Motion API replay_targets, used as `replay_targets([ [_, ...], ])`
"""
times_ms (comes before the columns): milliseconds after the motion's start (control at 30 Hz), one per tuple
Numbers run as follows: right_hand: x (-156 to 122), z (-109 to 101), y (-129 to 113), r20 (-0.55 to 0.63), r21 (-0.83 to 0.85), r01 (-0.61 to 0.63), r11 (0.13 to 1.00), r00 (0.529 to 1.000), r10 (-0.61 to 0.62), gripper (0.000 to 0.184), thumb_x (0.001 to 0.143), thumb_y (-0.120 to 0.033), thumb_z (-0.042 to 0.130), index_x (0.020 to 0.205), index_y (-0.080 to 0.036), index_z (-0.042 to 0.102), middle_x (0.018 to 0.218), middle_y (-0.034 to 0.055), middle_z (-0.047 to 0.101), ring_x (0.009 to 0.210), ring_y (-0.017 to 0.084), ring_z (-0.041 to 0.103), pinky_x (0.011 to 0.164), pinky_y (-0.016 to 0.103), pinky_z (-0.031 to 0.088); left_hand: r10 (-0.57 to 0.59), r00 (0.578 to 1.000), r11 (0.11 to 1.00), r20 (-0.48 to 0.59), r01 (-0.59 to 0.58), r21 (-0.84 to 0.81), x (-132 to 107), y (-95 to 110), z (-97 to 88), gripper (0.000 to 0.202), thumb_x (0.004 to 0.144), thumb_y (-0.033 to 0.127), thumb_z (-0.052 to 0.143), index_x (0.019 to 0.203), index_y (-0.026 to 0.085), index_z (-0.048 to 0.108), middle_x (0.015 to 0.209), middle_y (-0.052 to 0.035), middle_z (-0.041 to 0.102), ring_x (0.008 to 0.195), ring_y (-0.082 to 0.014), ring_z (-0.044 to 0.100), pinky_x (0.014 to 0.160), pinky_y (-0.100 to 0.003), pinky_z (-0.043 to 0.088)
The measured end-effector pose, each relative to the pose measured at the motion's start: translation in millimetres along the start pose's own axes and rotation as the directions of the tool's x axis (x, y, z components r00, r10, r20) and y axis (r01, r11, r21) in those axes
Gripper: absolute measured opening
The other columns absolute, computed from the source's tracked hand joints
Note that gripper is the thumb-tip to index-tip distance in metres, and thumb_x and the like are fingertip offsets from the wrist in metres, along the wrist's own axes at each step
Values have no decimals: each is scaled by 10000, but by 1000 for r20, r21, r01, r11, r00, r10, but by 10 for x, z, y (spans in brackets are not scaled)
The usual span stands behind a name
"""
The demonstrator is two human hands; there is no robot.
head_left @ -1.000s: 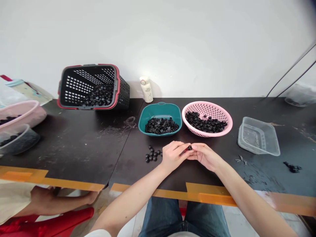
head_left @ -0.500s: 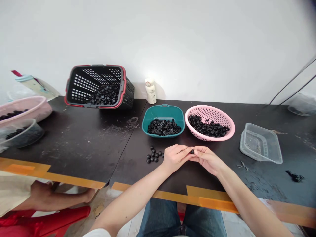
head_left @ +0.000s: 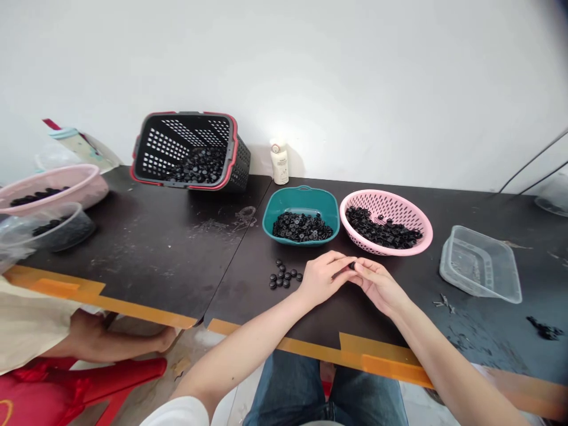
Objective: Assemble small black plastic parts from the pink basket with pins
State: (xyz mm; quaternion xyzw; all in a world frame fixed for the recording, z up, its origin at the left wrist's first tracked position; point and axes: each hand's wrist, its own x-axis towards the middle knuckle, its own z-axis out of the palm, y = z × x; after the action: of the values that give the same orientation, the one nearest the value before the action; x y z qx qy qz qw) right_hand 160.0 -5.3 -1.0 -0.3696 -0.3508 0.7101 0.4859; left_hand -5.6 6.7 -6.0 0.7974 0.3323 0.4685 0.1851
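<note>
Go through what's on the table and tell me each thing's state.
Left hand: pinching a small black piece.
Right hand: fingertips against that piece.
Teal tub: upright, holding black rings.
Pink colander: upright, holding black rings.
Red-rimmed black basket: tipped on its side, rings inside.
White bottle: upright, capped.

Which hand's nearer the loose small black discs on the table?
Left. The left hand is just to the right of the small black discs, not touching them. The right hand is farther off, on the left hand's far side.
</note>
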Motion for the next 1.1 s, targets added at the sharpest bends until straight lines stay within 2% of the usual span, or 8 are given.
replay_targets([
  [133, -9, 9, 19, -31, -76, 59, 995, 998, -61, 182, 665, -332, 792, 771, -214, 703, 831, 19, 689, 828, 171, 637, 862, 348, 486, -184, 979, 917, 88, 203, -344, 28, 59, 26, 364, 850, 318, 591, 1193, 195, 589, 1130, -110, 609, 928, -167, 628, 763, -294, 558],
  [267, -21, 82, 106, -43, -79, 110, 991, 993, -114, 190, 663, -342, 791, 761, -208, 701, 779, 15, 680, 766, 158, 628, 820, 342, 500, -262, 953, 856, 152, 303, -419, 6, 45, 66, 347, 868, 340, 568, 1180, 200, 625, 1099, -104, 675, 955, -205, 643, 819, -345, 544],
  [500, 67, 112, 123, -56, 35, 83, 996, 995, -81, 230, 677, -334, 782, 850, -199, 711, 866, 30, 704, 829, 165, 652, 852, 327, 509, -317, 947, 901, 57, 320, -294, 1, 8, 126, 386, 892, 354, 524, 1252, 221, 568, 1091, -70, 684, 866, -171, 656, 785, -317, 548],
  [633, 57, 69, 77, -22, 41, 8, 999, 1000, -7, 214, 722, -326, 747, 879, -184, 714, 840, 31, 713, 798, 149, 663, 855, 317, 519, -132, 991, 980, 3, 131, -149, 45, -23, 65, 302, 868, 308, 572, 1150, 222, 636, 1043, -65, 675, 896, -160, 642, 801, -302, 538],
  [767, 23, 34, 49, 50, 19, -103, 994, 994, 102, 222, 743, -349, 728, 890, -183, 717, 853, 48, 720, 802, 154, 679, 812, 303, 537, 1, 999, 999, 51, -3, 33, 45, -47, -86, 227, 864, 298, 579, 1043, 194, 674, 946, -48, 703, 874, -156, 660, 806, -289, 537],
  [933, 29, -19, 12, -29, -271, -59, 961, 998, 53, 280, 756, -379, 708, 951, -179, 723, 967, 101, 721, 808, 174, 677, 669, 267, 550, -70, 982, 948, 175, 11, 318, -119, -43, -363, 187, 900, 294, 520, 1023, 198, 624, 996, -25, 709, 891, -154, 679, 903, -329, 513],
  [1033, 31, -24, 4, -91, -424, 9, 906, 994, -53, 282, 748, -393, 708, 936, -184, 731, 961, 99, 723, 792, 165, 660, 625, 243, 532, -138, 963, 895, 230, 21, 446, -280, -92, -528, 141, 906, 269, 510, 958, 185, 609, 956, -18, 716, 877, -153, 682, 1087, -443, 349],
  [1100, 26, -14, 11, -83, -466, 19, 885, 994, -65, 290, 751, -412, 698, 931, -186, 732, 955, 98, 725, 796, 167, 654, 620, 245, 524, -166, 956, 869, 241, 26, 494, -388, -128, -604, 133, 900, 264, 517, 916, 184, 623, 1011, -32, 710, 996, -175, 651, 1134, -511, 225],
])
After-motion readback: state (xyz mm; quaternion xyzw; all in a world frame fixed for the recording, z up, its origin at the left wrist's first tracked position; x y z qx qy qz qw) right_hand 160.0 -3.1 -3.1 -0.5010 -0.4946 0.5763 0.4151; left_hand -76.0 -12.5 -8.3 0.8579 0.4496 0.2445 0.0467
